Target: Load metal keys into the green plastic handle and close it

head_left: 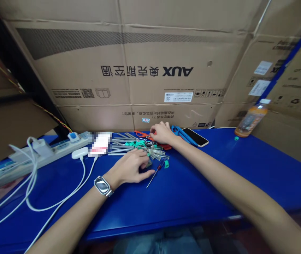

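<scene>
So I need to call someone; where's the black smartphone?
The black smartphone lies on the blue table, far side, just right of the right hand.

White card (100, 144) face blurred, left hand (130, 167) covering some screwdrivers (140, 148), white cables (20, 201) cut off at left edge
</scene>
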The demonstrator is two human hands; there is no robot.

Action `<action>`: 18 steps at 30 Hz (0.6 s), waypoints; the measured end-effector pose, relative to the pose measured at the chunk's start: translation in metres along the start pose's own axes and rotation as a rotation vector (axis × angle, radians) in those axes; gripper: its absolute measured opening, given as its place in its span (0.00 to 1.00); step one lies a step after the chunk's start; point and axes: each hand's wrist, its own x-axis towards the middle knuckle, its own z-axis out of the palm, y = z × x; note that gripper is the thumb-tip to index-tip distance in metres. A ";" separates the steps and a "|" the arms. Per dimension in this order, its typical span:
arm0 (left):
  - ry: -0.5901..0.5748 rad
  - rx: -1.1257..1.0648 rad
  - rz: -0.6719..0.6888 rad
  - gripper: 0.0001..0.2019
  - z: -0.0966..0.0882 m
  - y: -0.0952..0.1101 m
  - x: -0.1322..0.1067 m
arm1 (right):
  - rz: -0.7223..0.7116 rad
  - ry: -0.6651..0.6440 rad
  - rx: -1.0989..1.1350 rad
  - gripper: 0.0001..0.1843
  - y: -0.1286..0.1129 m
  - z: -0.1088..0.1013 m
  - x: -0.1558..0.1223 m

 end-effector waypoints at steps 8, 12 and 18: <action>-0.093 0.096 0.017 0.14 0.018 0.001 0.005 | 0.141 -0.142 -0.056 0.13 -0.013 0.017 0.045; -0.075 0.123 0.015 0.15 0.019 0.002 0.008 | 0.179 -0.110 -0.009 0.10 -0.009 0.016 0.042; -0.075 0.035 0.000 0.15 0.013 0.008 0.005 | 0.218 -0.004 0.085 0.09 -0.003 0.006 0.036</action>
